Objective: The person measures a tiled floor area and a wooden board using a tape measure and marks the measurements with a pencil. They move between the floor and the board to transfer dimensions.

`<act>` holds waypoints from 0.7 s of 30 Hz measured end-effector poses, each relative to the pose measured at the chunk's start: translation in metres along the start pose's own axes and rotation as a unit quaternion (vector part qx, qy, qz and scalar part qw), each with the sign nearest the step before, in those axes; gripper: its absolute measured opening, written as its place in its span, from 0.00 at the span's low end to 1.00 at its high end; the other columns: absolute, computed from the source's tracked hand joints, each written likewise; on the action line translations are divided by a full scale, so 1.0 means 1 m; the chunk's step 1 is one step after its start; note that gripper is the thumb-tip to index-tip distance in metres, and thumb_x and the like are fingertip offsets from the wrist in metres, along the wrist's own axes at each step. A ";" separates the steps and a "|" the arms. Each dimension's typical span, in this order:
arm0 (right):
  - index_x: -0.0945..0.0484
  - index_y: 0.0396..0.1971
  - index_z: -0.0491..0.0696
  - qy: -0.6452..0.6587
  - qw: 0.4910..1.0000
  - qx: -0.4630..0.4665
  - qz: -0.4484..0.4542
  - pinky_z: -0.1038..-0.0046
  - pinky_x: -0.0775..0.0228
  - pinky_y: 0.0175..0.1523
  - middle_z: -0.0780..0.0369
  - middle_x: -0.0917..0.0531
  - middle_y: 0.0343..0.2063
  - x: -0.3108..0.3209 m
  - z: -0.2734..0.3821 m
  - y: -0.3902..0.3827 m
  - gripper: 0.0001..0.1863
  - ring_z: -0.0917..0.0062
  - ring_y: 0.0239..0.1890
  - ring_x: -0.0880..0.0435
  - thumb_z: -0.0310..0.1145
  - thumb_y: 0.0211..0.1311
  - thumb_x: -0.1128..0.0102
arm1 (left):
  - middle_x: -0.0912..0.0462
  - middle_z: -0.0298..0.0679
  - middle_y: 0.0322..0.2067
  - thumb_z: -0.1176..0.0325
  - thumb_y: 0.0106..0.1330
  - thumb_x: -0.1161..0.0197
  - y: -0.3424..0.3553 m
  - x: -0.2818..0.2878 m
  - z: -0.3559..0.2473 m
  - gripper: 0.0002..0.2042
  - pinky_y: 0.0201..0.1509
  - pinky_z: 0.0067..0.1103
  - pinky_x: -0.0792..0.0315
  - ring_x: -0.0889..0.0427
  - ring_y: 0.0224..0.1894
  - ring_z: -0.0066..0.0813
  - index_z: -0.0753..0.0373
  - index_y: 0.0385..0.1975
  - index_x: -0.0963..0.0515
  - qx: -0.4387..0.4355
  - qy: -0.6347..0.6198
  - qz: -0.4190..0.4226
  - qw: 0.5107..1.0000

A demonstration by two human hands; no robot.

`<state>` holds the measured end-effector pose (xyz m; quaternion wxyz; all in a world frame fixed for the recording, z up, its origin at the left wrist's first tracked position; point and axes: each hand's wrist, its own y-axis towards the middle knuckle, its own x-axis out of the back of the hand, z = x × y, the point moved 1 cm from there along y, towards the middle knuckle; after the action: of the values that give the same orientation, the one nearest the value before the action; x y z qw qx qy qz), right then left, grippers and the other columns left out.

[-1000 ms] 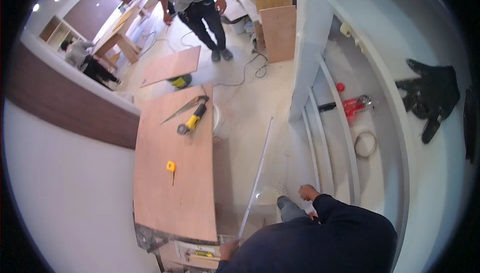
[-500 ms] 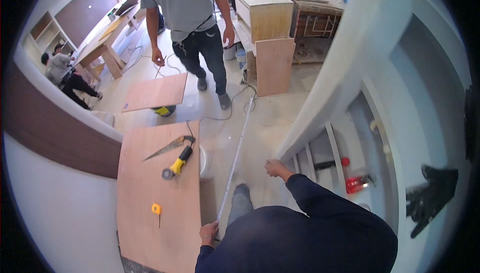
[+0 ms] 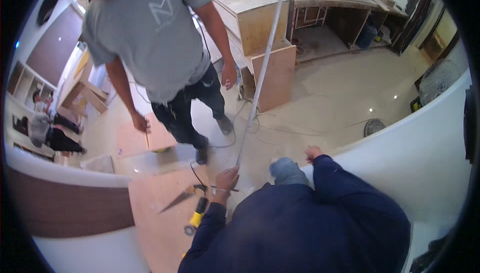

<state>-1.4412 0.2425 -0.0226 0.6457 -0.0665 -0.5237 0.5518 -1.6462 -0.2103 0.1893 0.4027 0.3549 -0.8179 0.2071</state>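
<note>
My left hand (image 3: 227,179) is closed round the lower end of a long metal straightedge (image 3: 260,80), which slants up and away from me. A thin dark stick (image 3: 233,190) juts out by this hand; whether I grip it too cannot be told. My right hand (image 3: 313,153) hangs by the curved white wall, its fingers curled in, with nothing seen in them. Below my left arm lies a wooden panel (image 3: 150,223) bearing a handsaw (image 3: 176,200) and a yellow-and-black angle grinder (image 3: 196,217).
A co-worker in a grey shirt (image 3: 150,38) stands close ahead, a thin yellow stick in one hand, beside a smaller board (image 3: 131,140). Wooden cabinets (image 3: 257,23) stand beyond. Cables (image 3: 295,130) cross the shiny floor. A fan (image 3: 440,80) is at the right.
My left hand has raised the straightedge off to a steeper slant. I have moved forward and my view has turned right. The co-worker is nearer, and the shelf at my right has left view.
</note>
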 end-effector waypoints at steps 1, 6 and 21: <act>0.24 0.30 0.42 0.064 0.995 -0.074 0.026 0.67 0.33 0.17 0.58 0.21 0.17 0.010 -0.014 0.012 0.13 0.73 0.13 0.24 0.32 0.61 0.57 | 0.17 0.40 0.30 0.56 0.58 0.38 0.036 0.021 -0.037 0.14 0.37 0.26 0.26 0.19 0.32 0.37 0.54 0.40 0.20 0.229 -0.213 0.009 0.950; 0.25 0.36 0.36 -0.039 0.989 -0.120 0.078 0.65 0.32 0.16 0.52 0.21 0.20 0.096 -0.012 0.070 0.14 0.67 0.15 0.22 0.30 0.60 0.57 | 0.17 0.39 0.27 0.52 0.60 0.39 0.203 0.014 -0.034 0.18 0.36 0.22 0.30 0.22 0.29 0.26 0.61 0.35 0.18 0.170 -0.214 -0.072 0.959; 0.31 0.39 0.48 0.348 0.929 -0.122 0.016 0.71 0.33 0.18 0.59 0.23 0.22 0.338 0.193 0.257 0.11 0.74 0.17 0.25 0.38 0.61 0.53 | 0.17 0.37 0.29 0.53 0.59 0.36 0.519 0.121 -0.052 0.21 0.37 0.20 0.30 0.23 0.30 0.24 0.70 0.34 0.19 0.396 -0.401 -0.315 0.764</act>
<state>-1.8045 0.5100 0.0960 0.7656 -0.3409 -0.3284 0.4357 -2.0586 0.1161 0.2898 -0.0952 0.7714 -0.5921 0.2129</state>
